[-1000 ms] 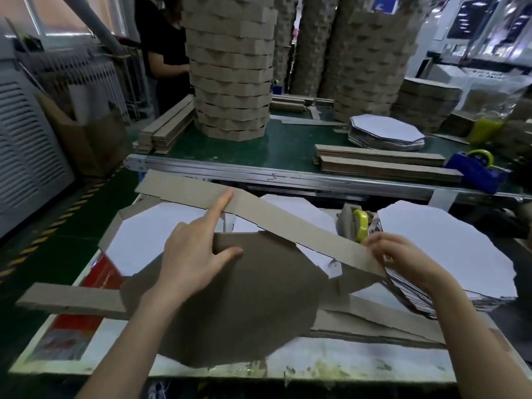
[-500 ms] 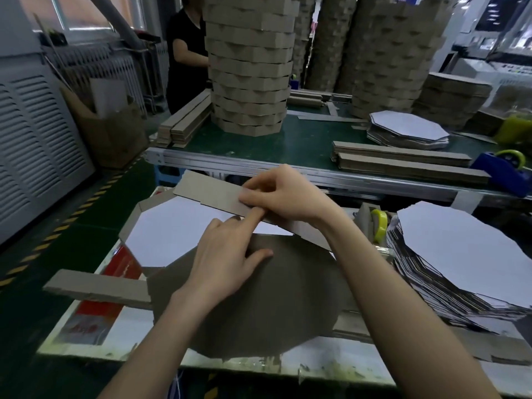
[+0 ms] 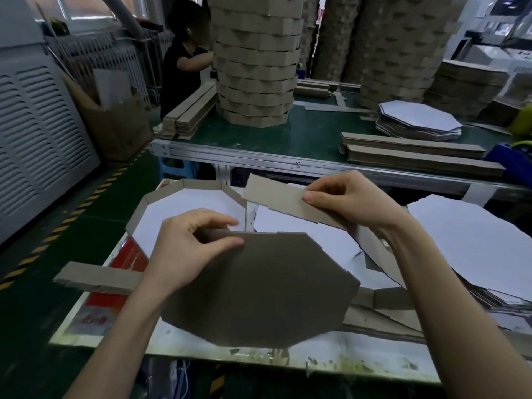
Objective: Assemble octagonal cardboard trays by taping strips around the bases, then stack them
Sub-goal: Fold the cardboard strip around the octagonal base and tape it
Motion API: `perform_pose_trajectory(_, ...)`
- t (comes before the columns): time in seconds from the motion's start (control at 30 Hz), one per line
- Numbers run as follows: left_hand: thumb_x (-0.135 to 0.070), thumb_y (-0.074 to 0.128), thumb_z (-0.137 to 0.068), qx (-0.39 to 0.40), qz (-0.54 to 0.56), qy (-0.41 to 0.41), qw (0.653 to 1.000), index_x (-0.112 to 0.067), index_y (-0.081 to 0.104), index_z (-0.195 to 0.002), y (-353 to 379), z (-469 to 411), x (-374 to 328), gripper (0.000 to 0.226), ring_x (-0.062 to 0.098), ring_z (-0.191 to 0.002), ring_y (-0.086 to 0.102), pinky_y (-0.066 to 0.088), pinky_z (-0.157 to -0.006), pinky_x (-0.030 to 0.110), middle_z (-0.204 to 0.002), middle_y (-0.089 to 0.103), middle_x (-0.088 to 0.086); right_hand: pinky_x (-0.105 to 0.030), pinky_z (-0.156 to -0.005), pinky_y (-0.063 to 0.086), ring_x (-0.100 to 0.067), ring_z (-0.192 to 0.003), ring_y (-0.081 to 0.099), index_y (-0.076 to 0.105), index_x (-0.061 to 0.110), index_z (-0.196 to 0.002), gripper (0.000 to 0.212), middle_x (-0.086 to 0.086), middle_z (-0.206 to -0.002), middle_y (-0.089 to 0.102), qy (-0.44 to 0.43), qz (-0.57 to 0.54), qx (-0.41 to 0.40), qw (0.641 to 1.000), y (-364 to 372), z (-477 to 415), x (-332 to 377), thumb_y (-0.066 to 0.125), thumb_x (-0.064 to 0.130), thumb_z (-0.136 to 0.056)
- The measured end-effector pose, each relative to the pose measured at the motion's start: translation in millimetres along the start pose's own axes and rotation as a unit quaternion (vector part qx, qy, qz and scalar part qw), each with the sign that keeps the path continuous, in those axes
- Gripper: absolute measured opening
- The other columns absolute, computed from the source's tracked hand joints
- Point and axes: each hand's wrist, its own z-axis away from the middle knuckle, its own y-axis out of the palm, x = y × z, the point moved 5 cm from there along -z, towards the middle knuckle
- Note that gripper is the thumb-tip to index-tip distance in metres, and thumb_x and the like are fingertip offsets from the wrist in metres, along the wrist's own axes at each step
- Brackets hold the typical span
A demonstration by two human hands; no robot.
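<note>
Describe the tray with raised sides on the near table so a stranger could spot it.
Start at the near white worktable, in front of the green bench. At its far left corner, just beyond the left hand, sits an octagonal tray. Unlike the flat white octagons stacked to its right, it has a low brown wall around its white floor.

Right edge crops the blue tape dispenser (image 3: pixel 509 156).
</note>
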Motion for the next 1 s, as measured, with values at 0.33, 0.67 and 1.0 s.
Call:
perform_pose_trajectory(0.33, -0.043, 0.076, -0.066, 0.073, 0.13, -0.129, 0.98, -0.029, 0.077, -0.08, 14.0, 3.8, 26.7, 0.019, 0.006, -0.081, 0.069, 0.052, -0.061, 0.012, -0.082, 0.074, -0.012, -0.028, -0.083, 0.055, -0.007, -0.082, 0.068, 0.08, 0.019, -0.094, 0.013, 0.004, -0.091, 0.077, 0.019, 0.014, 0.057, 0.998, 11.2, -4.9, -2.2, 0.071, 0.028, -0.089)
perform_pose_trajectory(0.67, -0.044, 0.078, -0.061, 0.073, 0.17, -0.153, 0.971, -0.024, 0.079, -0.081, 21.0, 7.0, 22.3, 0.029, 0.008, -0.078, 0.071, 0.054, -0.061, 0.016, -0.081, 0.075, -0.01, -0.05, -0.096, 0.051, -0.022, -0.095, 0.07, 0.08, 0.028, -0.094, 0.017, 0.007, -0.093, 0.077, 0.019, 0.036, 0.097, 0.994, 28.3, -10.8, 1.6, 0.071, 0.039, -0.086)
perform_pose_trajectory(1.0, -0.048, 0.074, -0.063, 0.091, 0.153, -0.135, 0.975, -0.025, 0.075, -0.091, 16.1, 8.8, 26.9, 0.036, 0.007, -0.088, 0.069, 0.057, -0.069, 0.021, -0.09, 0.074, -0.015, -0.032, -0.084, 0.054, -0.008, -0.08, 0.065, 0.078, 0.012, -0.096, 0.012, -0.008, -0.095, 0.076, -0.002, -0.012, 0.094, 0.995, 40.5, -12.2, 6.7, 0.069, 0.018, -0.09)
